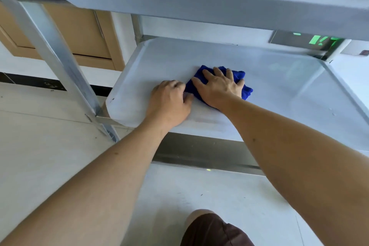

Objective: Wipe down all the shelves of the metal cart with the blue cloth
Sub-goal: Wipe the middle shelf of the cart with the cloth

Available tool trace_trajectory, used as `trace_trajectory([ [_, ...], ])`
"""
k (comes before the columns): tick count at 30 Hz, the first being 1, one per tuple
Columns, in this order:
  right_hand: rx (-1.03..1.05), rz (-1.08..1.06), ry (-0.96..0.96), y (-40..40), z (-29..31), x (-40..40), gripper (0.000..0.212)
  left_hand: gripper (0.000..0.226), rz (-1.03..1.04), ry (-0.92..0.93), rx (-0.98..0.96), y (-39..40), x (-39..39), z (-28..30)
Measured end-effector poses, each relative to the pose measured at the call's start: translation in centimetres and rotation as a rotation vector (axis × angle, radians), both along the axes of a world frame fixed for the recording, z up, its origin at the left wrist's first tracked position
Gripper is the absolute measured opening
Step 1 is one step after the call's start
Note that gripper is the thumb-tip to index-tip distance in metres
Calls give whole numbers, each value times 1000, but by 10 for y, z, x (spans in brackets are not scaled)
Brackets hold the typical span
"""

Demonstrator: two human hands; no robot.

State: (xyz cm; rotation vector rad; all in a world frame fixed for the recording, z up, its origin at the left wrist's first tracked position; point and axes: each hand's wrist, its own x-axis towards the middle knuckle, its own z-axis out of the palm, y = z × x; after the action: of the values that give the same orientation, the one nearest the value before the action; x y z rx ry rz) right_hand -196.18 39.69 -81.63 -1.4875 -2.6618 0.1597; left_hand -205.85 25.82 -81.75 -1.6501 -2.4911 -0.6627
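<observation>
The blue cloth (246,91) lies bunched on the lower shelf (279,90) of the metal cart, near its middle. My right hand (218,86) presses flat on top of the cloth, fingers spread, covering most of it. My left hand (169,102) rests on the shelf just left of the cloth, its fingers curled at the cloth's left edge. An upper shelf (199,0) of the cart hangs above and hides the back of the lower one.
A slanted metal cart leg (60,62) runs down the left side. A metal crossbar (199,156) sits under the shelf's front edge. A wooden cabinet (83,34) stands behind at left. My knee (211,227) shows at the bottom, over pale floor.
</observation>
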Motion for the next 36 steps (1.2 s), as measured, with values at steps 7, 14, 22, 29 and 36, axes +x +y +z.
trace_trajectory([
  [7,-5,-34,-1,54,5,-43,68,46,19,65,-18,1,-1,-6],
  [14,-20,-69,10,98,9,-76,67,46,48,63,38,2,-1,-9],
  [22,-16,-66,4,110,12,-84,68,43,84,66,30,3,0,-7],
  [29,1,-39,-9,86,10,-63,66,45,85,117,-18,5,1,-1],
  [36,28,0,33,39,1,-13,66,38,72,102,-47,1,6,7],
])
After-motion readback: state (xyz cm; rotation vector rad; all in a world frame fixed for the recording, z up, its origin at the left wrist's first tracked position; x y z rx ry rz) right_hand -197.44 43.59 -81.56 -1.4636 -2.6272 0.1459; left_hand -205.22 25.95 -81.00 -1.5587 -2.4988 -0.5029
